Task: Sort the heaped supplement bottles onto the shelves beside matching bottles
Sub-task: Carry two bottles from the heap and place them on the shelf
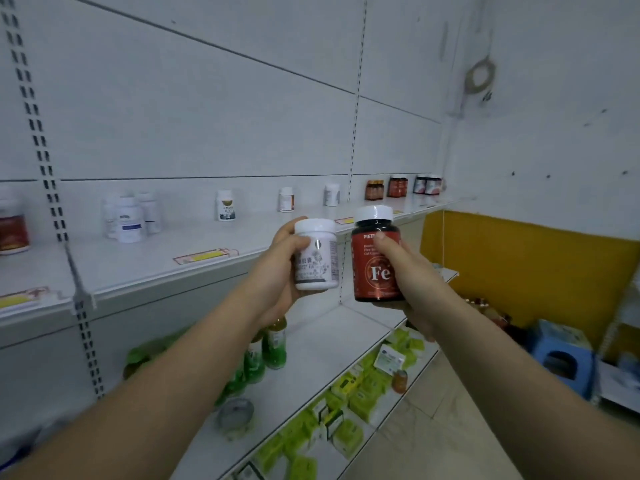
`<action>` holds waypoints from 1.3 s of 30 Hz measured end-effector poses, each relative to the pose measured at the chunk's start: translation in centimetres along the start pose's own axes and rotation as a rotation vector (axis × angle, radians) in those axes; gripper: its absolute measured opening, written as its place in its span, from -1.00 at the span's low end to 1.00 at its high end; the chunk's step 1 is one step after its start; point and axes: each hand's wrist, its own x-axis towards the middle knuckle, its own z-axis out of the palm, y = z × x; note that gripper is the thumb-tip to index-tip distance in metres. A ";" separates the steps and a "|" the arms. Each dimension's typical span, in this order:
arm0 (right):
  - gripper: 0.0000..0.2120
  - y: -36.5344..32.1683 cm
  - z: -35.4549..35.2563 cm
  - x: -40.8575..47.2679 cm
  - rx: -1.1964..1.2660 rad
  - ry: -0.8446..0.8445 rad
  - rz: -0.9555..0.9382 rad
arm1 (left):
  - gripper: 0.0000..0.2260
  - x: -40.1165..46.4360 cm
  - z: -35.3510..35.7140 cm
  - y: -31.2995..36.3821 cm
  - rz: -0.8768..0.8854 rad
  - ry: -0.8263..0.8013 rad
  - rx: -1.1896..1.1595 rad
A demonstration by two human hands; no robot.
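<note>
Both arms reach forward: left hand [277, 268] fingers wrap the upright white bottle [317, 254], right hand [407, 275] fingers clasp the upright red bottle [375, 261], caps up

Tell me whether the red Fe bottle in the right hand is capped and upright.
Capped and roughly upright: the red Fe bottle wears its white cap on top, leaning slightly, gripped by the right hand.

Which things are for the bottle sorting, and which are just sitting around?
For the job:
- white bottle in the left hand
- red Fe bottle in the right hand
- red-labelled bottles on the top shelf
- white shelf bottles

Just sitting around:
- blue stool
- yellow-green packets
- tape roll on the wall
</note>
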 end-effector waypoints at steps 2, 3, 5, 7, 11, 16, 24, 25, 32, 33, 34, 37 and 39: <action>-0.69 0.3 -1.4 4.0 -0.005 0.008 0.002 | -0.67 4.1 0.6 -0.6 0.000 -0.011 0.011; -0.71 0.4 -2.1 5.9 -0.008 0.014 0.002 | -0.66 6.0 1.1 -0.9 0.000 -0.015 0.028; -0.72 0.4 -3.7 9.6 -0.006 0.021 0.005 | -0.65 9.7 2.1 -1.7 -0.001 -0.025 0.059; -0.65 0.5 -5.4 13.1 -0.010 0.024 0.001 | -0.65 13.1 3.2 -2.6 -0.009 -0.040 0.079; -0.62 1.1 -9.7 19.6 -0.017 0.000 -0.022 | -0.59 19.7 5.8 -5.0 0.004 -0.033 0.118; -0.64 3.2 -18.0 27.1 -0.004 -0.027 -0.030 | -0.58 27.9 11.1 -9.5 0.018 -0.010 0.156; -0.65 4.4 -29.7 39.9 -0.020 -0.099 -0.031 | -0.60 40.7 20.0 -14.7 0.052 0.097 0.255; -0.68 4.3 -30.2 41.5 -0.021 -0.112 -0.045 | -0.62 41.9 20.3 -14.8 0.065 0.123 0.308; -0.64 4.8 -29.0 52.5 0.023 -0.220 -0.119 | -0.57 49.8 17.2 -13.4 0.133 0.307 0.758; -0.64 4.9 -28.5 54.0 0.027 -0.237 -0.140 | -0.56 50.8 16.1 -13.1 0.125 0.332 0.852; -0.65 5.0 -27.8 55.4 0.031 -0.254 -0.155 | -0.54 51.7 15.1 -13.0 0.111 0.355 0.935; -0.63 5.5 -25.7 59.8 0.026 -0.324 -0.154 | -0.51 54.6 12.3 -13.0 0.084 0.392 1.052; -0.62 6.5 -24.3 62.6 -0.001 -0.372 -0.138 | -0.51 56.4 10.7 -13.5 0.055 0.413 1.123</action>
